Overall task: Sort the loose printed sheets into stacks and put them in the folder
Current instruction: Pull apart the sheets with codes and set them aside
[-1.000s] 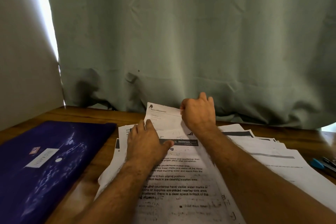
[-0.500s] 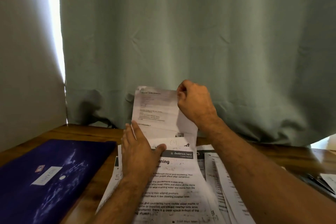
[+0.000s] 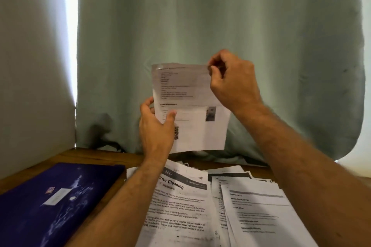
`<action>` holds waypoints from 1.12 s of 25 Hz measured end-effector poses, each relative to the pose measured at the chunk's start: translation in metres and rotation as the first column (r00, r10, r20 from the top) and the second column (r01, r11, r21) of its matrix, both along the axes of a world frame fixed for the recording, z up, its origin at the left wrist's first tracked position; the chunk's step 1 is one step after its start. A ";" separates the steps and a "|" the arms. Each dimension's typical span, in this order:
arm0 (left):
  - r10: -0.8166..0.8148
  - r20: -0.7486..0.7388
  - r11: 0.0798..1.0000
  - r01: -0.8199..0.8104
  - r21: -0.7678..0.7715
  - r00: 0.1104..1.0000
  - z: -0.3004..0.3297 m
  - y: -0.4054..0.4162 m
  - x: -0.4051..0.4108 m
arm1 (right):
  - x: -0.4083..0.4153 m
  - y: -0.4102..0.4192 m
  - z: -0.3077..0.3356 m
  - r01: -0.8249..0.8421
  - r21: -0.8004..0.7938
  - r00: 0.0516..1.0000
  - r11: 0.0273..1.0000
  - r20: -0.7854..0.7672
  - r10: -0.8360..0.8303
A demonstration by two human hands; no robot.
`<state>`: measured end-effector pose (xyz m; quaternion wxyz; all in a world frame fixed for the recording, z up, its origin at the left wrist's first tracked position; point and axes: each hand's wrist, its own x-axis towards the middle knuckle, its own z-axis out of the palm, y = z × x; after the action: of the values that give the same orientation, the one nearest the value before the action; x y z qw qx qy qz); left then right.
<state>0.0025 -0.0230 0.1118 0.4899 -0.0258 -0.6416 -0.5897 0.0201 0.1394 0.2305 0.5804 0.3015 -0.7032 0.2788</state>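
Purple folder [image 3: 50, 202] is noted closed at the left edge of the wooden table [image 3: 96, 155]. A creased sheet [image 3: 190, 106] is held up in the air over the table's far edge, pinched low by the left hand [image 3: 155, 126] and at its top corner by the right hand [image 3: 230, 82]. Tearing along the crease is judged possible if it is pulled taut. Loose sheets [image 3: 200, 206] are spread toward the right edge. Half a second earlier the left hand was pressed flat on that pile; the sheet has since been raised clear.

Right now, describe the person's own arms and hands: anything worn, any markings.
Both forearms are bare up to the frame edge, with no sleeves in view. The left hand and right hand wear no gloves; no watch, ring or wristband shows. Fine hair covers the forearms. No markings are visible.
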 end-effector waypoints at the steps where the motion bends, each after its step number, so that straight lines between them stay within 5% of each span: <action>1: -0.056 -0.029 0.998 0.057 0.035 0.998 0.008 0.004 0.004 | 0.008 0.006 0.007 0.007 0.004 1.000 1.000 -0.027 -0.007; 5: -0.324 -0.098 0.931 0.335 0.144 0.941 0.031 0.025 0.017 | 0.033 0.027 0.032 0.039 -0.003 0.992 0.999 -0.118 -0.040; 8: -0.566 -0.047 0.798 0.561 0.221 0.823 0.035 0.047 0.023 | 0.039 0.043 0.039 0.071 0.013 0.993 0.997 -0.091 -0.070; 15: -0.766 0.304 0.642 0.654 0.399 0.567 -0.035 0.096 0.025 | 0.004 0.096 -0.038 0.256 0.129 0.918 0.958 0.277 -0.282; 21: -0.669 0.668 0.688 0.610 0.393 0.325 -0.098 0.123 0.022 | -0.026 0.146 -0.165 0.438 0.206 0.610 0.875 0.647 -0.457; 25: -0.278 0.874 0.849 0.528 0.029 0.398 -0.094 0.141 0.007 | -0.030 0.166 -0.201 0.394 0.240 0.426 0.887 0.807 -0.408; 28: -0.214 0.917 0.845 0.534 0.001 0.337 -0.086 0.142 -0.004 | -0.029 0.171 -0.202 0.346 0.230 0.379 0.910 0.852 -0.360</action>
<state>-0.0013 0.1192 0.0259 -0.0857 0.0659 -0.8569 -0.5040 -0.0091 0.3101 0.0283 0.1770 -0.0387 -0.9488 0.2586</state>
